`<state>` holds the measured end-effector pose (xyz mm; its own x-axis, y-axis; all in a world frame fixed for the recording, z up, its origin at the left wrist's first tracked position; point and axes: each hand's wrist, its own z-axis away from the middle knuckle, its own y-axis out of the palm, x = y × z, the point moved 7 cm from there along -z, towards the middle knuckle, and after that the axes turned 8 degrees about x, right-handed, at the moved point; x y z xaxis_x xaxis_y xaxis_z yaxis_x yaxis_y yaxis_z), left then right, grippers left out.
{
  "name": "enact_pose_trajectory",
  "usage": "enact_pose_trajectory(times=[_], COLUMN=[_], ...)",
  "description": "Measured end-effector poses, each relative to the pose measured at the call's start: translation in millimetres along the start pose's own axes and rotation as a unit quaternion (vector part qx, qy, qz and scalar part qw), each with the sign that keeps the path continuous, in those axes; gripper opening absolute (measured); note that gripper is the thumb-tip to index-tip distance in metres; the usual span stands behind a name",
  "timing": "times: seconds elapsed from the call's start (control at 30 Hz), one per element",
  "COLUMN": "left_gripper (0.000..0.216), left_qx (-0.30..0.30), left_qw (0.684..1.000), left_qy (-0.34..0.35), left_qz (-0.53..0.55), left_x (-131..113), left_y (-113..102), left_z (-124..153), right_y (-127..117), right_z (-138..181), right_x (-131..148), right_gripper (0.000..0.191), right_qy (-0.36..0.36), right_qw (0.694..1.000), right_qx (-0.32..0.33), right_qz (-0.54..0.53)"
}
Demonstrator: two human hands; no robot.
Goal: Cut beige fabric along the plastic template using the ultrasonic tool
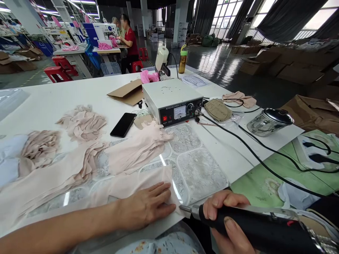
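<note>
My left hand (pixel 149 205) lies flat, fingers stretched out, on a pale pink fabric piece (pixel 129 186) near the table's front edge. Wrapped around the black handle of an ultrasonic handheld welder (pixel 254 225) is my right hand (pixel 227 217). The welder's metal tip points left and meets the fabric's corner, just beside my left thumb; whether it presses down I cannot tell. Under the fabric is a clear patterned mat (pixel 201 169). Stacks of the same pink fabric (pixel 137 148) lie beyond my left hand, with more bunched pieces (pixel 82 123) to the left.
A white control box (pixel 172 98) with dial and switches stands mid-table, its black cable (pixel 251 160) sweeping right. Around it are a phone (pixel 123 125), a cardboard piece (pixel 128 92), a bottle (pixel 183 60) and a lidded steel cup (pixel 270 121). People sit at sewing machines behind.
</note>
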<state>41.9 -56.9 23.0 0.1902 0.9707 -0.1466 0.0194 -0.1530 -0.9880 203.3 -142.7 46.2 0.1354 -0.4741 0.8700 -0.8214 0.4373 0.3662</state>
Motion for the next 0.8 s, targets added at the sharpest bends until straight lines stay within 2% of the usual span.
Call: enact_pose_trajectory(times=[0.27,0.8], left_gripper=[0.030,0.028], left_qx=[-0.010,-0.018], left_qw=[1.000,1.000], left_qy=[-0.010,-0.014], left_qz=[-0.011,-0.015], left_x=[-1.9,-2.0], left_y=[2.4,4.3], left_z=[-0.1,1.9], right_y=[-2.4,3.3], right_z=[-4.4,-4.3], right_x=[-3.0,-7.3], right_gripper=[0.014,0.011], right_qy=[-0.010,-0.009], right_qw=[0.999,0.999], right_qx=[-0.042,-0.045], right_qz=[-0.012,-0.022])
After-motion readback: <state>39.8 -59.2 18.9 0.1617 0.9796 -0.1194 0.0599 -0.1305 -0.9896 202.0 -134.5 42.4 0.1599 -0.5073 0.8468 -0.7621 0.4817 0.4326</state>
